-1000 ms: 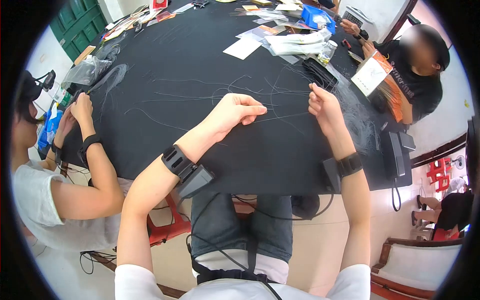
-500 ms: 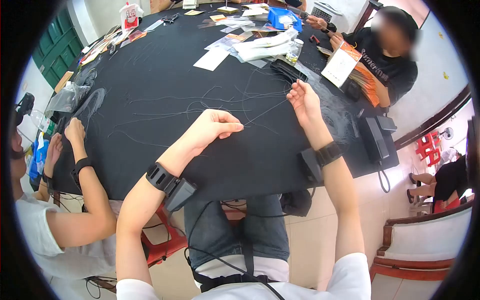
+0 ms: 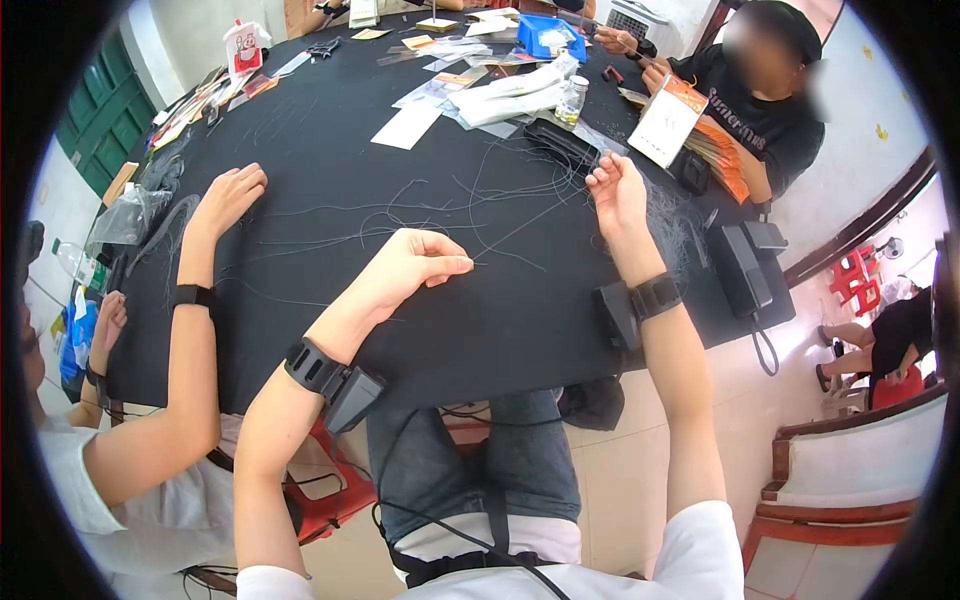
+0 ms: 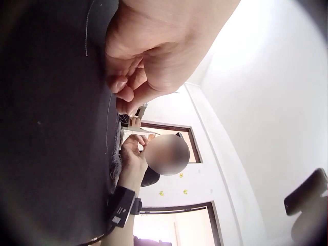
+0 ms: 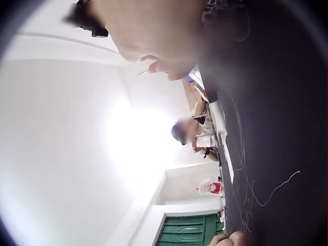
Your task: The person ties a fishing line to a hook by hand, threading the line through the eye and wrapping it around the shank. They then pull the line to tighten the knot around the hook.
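Observation:
My left hand pinches the end of a thin grey thread between thumb and forefinger, low over the black table. That thread slants up and away to my right hand, whose curled fingers pinch it near the far right of the table. In the left wrist view the fingertips meet close above the black cloth. Most of the right hand's grip is hidden behind the palm in the right wrist view. Several loose threads lie strewn between and beyond the hands.
A tangled bundle of threads lies right of my right hand, by a black case and a black device. Papers and plastic sleeves and a blue tray lie farther back. A neighbour's hand reaches in from the left.
The head view has shifted, so the tabletop things appear farther left. Both my hands keep their pinch on the thread. The left neighbour's hand has moved forward and right over the table.

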The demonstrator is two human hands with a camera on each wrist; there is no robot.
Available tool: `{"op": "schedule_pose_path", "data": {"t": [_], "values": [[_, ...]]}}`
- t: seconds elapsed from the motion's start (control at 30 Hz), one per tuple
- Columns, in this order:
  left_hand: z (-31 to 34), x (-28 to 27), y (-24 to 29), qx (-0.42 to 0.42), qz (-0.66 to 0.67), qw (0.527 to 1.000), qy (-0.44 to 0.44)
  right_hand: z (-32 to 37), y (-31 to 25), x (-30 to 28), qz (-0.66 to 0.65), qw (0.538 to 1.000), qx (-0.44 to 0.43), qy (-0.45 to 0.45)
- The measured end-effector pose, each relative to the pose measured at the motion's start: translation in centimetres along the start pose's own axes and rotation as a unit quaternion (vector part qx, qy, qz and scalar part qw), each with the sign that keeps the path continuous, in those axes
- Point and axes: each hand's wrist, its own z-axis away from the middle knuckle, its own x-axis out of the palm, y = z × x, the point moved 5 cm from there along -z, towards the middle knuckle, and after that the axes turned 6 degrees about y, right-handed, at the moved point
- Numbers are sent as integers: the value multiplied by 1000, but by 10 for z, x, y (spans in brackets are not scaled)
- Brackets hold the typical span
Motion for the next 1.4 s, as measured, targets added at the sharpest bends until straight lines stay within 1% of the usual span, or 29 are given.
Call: {"op": "schedule_pose_path", "data": {"t": [0.27,0.37,0.47,0.77,0.83,0.93,0.97,1.07,1.13,1.17,1.2,1.27,1.33,1.37,1.4], "values": [[1,1,0,12,5,1000,1,-3,-10,-3,-6,999,-20,35],[1,1,0,-3,-3,1000,-1,-7,-14,-6,-18,999,-27,29],[1,1,1,7,5,1000,1,-10,-15,-9,-18,999,-29,33],[1,0,0,3,-10,1000,6,-8,-19,-7,-26,999,-32,33],[1,0,0,3,-18,1000,5,-7,-20,-5,-20,999,-34,19],[2,0,1,8,-40,999,7,-4,-21,-3,-12,999,-26,31],[3,0,2,11,-48,999,9,-3,-22,-1,-8,999,-25,18],[2,-5,4,61,-55,996,33,9,-21,12,16,1000,-6,-21],[3,-7,13,129,-58,988,66,23,-17,32,73,992,16,-105],[4,-8,17,167,-55,981,82,34,-15,42,143,980,8,-142],[7,-8,22,204,-53,973,97,47,-10,52,187,965,19,-185],[12,-7,30,221,-79,967,101,76,-2,68,273,923,36,-268],[16,-4,35,246,-86,961,97,103,4,81,381,869,34,-313],[19,-2,39,277,-98,951,96,112,7,87,398,846,-4,-356],[21,0,42,307,-110,941,93,117,11,88,397,843,3,-363]]}}
